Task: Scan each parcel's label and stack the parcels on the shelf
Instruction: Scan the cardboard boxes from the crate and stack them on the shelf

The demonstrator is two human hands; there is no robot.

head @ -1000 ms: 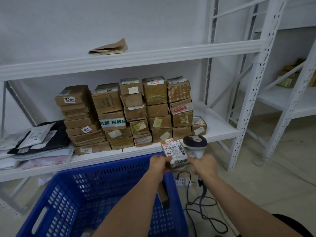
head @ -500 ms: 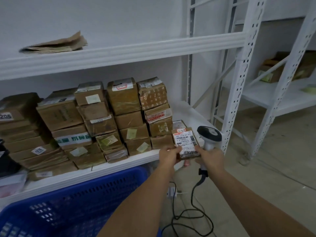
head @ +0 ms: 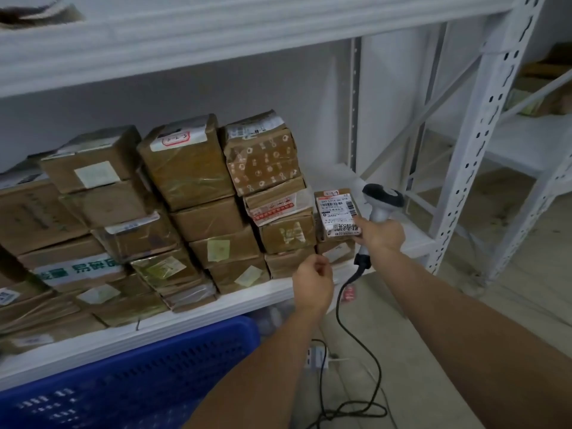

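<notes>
Gripping both the scanner (head: 383, 202) handle and the small labelled parcel (head: 338, 215) in our right hand (head: 381, 236), thumb pinching the parcel's lower corner. Left hand (head: 313, 281) hangs free below it, fingers loosely curled, holding nothing. Parcel sits at the right end of the parcel stacks (head: 185, 205), on or just over a low box (head: 335, 252) on the shelf (head: 411, 239); can't tell if it's resting yet. Label faces us, so we judge the scan done and placement nearly finished. Most of the shelf row is already stacked. Blue crate (head: 130, 379) interior isn't readable, so remaining count unknown.
</notes>
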